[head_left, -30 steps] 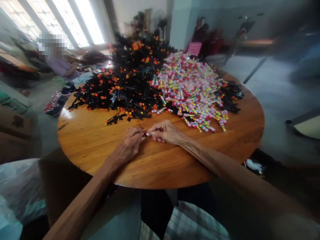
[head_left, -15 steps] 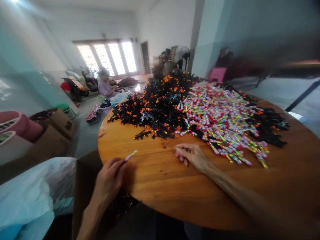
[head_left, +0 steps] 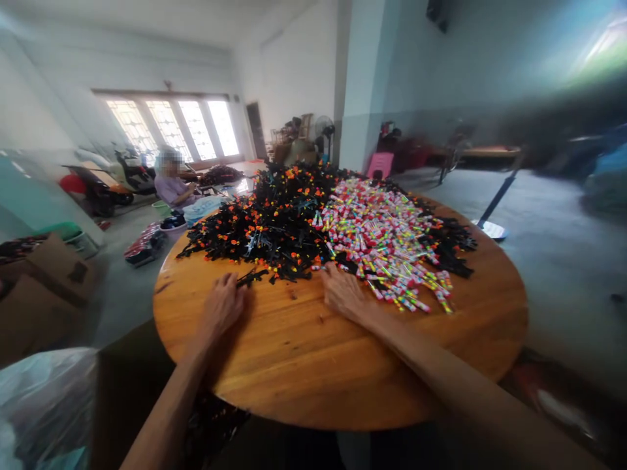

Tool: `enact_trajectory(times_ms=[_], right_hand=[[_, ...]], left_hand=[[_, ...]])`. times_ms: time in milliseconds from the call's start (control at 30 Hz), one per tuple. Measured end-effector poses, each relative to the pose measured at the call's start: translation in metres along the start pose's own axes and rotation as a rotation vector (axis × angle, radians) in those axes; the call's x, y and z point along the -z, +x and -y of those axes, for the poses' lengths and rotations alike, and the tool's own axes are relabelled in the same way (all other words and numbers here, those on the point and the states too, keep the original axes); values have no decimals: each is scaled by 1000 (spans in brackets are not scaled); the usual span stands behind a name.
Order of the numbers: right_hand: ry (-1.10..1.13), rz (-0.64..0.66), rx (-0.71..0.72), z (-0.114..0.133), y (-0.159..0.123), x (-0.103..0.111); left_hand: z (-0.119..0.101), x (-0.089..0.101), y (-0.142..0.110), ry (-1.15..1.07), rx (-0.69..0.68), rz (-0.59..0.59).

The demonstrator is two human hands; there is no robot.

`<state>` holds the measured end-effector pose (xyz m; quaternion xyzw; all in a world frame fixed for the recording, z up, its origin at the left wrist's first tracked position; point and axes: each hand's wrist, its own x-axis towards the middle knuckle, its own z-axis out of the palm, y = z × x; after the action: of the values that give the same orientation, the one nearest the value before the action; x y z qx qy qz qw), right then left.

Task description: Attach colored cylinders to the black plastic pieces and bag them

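Note:
My left hand (head_left: 226, 301) is over the front left of the round wooden table (head_left: 294, 365), fingers closed around one end of a black toy gun (head_left: 253, 277). My right hand (head_left: 343, 290) rests at the near edge of the piles, fingers bent; what the fingertips hold, if anything, is hidden. Right beside it spreads a heap of small pink-and-white tubes (head_left: 377, 228) with yellow and green ends. Behind both hands rises a large heap of black toy guns (head_left: 284, 215) with orange tips.
Cardboard boxes (head_left: 59, 274) and a plastic bag (head_left: 49, 398) stand left of the table. Another person (head_left: 171, 186) sits at the back left, near a basin (head_left: 174, 225). Farther back are a pink stool (head_left: 380, 165), a standing fan (head_left: 324, 128) and a parked scooter (head_left: 130, 173).
Both hands have moved forward to the near edge of the heaps. The slim pink tube in my left hand is out of sight, and that hand is now at a toy gun. The view has turned right.

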<state>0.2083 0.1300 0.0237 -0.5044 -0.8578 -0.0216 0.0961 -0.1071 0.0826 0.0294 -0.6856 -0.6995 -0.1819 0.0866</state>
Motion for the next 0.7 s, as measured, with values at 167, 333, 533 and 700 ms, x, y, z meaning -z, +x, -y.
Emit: enact_trajectory(times_ms=[167, 333, 533, 700], right_hand=[[-157, 76, 91, -16, 24, 17], [-126, 75, 127, -11, 7, 15], [-6, 106, 127, -1, -28, 6], [1, 27, 196, 3, -33, 12]], left_hand=[[-15, -24, 27, 37, -12, 33], [-4, -21, 5, -23, -35, -10], [-15, -14, -32, -54, -122, -63], [-25, 3, -51, -45, -277, 18]])
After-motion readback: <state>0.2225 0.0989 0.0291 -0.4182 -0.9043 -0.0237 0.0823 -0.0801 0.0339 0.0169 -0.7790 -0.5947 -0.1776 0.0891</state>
